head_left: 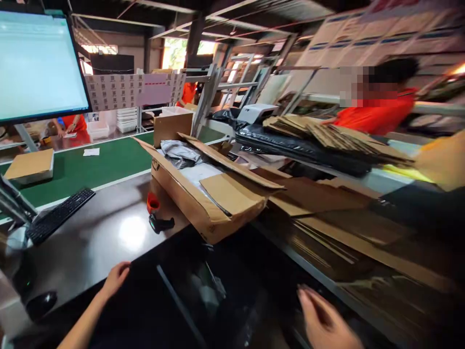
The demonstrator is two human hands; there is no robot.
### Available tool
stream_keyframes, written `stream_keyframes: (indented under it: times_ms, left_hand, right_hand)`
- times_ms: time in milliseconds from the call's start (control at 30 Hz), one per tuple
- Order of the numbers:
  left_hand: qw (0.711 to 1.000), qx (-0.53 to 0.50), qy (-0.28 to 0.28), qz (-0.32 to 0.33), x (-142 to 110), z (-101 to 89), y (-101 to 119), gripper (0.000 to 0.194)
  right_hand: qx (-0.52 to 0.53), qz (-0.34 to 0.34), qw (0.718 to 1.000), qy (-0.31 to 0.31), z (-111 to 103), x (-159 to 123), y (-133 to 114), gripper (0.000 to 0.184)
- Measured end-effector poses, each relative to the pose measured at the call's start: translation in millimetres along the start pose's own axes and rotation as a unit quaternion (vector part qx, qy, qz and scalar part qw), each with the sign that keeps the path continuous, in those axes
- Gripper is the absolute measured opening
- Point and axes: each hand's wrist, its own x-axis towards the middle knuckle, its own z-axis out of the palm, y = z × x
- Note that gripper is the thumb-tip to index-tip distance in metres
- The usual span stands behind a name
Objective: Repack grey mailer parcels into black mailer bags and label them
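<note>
My left hand (116, 278) rests at the front edge of the dark metal desk (109, 208), its fingers loosely extended with nothing visible in them. My right hand (325, 317) hangs low at the right, blurred a little, fingers apart and holding nothing that shows. In front of both hands stands an open cardboard box (203, 213), flaps up, set at the desk's right edge. Inside it lie grey plastic packages (181, 152) and a brown cardboard piece (234, 191). Left of the box are a red ring-shaped holder (153, 201) and a black handheld device (162, 224).
A keyboard (61, 213), mouse (41, 304) and monitor (39, 65) occupy the left. A green conveyor belt (116, 162) runs behind the desk. Stacked flat cardboard (348, 237) fills shelves at right, below black plastic bags (290, 148). A person in orange (378, 111) stands beyond.
</note>
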Motion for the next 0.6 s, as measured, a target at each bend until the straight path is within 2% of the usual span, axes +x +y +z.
stream_keyframes:
  times_ms: [67,133,233,267,300,367,467,533,600]
  left_hand:
    - [0.998,-0.054,-0.022,0.011,7.2,1.7,5.5,0.062]
    - [0.995,-0.093,-0.027,0.011,9.2,2.9,6.6,0.064]
    - [0.987,-0.155,0.015,-0.028,10.1,0.9,-0.4,0.064]
    - [0.982,-0.174,0.042,-0.053,10.7,-1.5,-5.7,0.066]
    - [0.976,-0.191,0.073,-0.08,11.4,-4.7,-12.6,0.067]
    - [0.955,-0.219,0.152,-0.13,13.1,-13.4,-29.5,0.066]
    - [0.911,-0.245,0.272,-0.191,16.8,-30.6,-49.9,0.061]
    - [0.886,-0.249,0.32,-0.224,23.3,-42.9,-50.1,0.061]
    - [0.879,-0.24,0.338,-0.236,35.9,-52.3,-37.7,0.063]
  right_hand:
    - [0.071,-0.076,0.994,0.032,22.0,72.9,-83.4,0.048]
    - [0.045,-0.183,0.98,-0.061,43.6,157.4,-173.0,0.047]
    - [-0.138,-0.294,0.928,-0.184,96.9,267.3,-289.0,0.038]
    - [-0.204,-0.317,0.899,-0.223,122.1,292.8,-316.6,0.04]
    - [-0.231,-0.326,0.884,-0.241,150.0,311.9,-336.9,0.041]
    - [-0.281,-0.332,0.86,-0.266,207.4,334.4,-355.1,0.051]
    - [-0.303,-0.342,0.843,-0.281,278.7,351.8,-341.5,0.086]
    - [-0.29,-0.345,0.842,-0.295,309.4,364.8,-323.8,0.097]
    - [-0.266,-0.328,0.853,-0.307,326.6,379.5,-311.3,0.091]
